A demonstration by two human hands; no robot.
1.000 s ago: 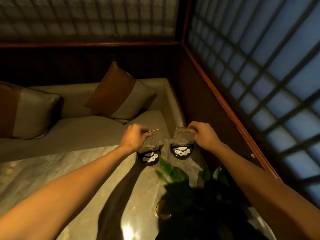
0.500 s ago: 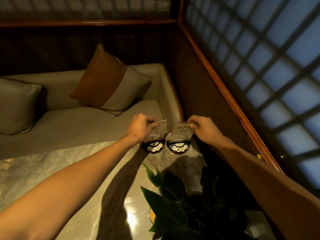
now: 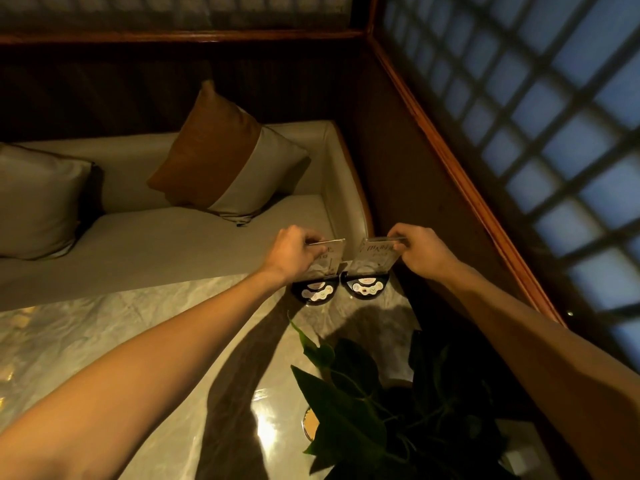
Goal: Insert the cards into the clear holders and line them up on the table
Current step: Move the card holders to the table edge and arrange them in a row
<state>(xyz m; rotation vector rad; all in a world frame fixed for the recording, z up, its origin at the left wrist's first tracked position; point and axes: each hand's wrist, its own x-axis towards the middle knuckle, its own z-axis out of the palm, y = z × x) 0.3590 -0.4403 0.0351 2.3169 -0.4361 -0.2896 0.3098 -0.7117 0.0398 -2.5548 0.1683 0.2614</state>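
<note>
Two clear card holders stand side by side at the far edge of the marble table (image 3: 104, 341), each on a black rounded base with pale buttons. My left hand (image 3: 294, 251) pinches the top edge of the left holder (image 3: 329, 261), which has a card inside. My right hand (image 3: 420, 249) grips the top right corner of the right holder (image 3: 375, 258), whose card shows dark lettering. The two bases nearly touch.
A potted plant (image 3: 374, 403) with dark green leaves stands near me on the table's right side. Beyond the table runs a cream bench (image 3: 173, 237) with two cushions (image 3: 228, 154). A wood-trimmed lattice window wall (image 3: 519, 133) closes off the right.
Both holders have come closer together and sit lower on the table's far edge. My hands have stayed on their tops. The view has tilted slightly.
</note>
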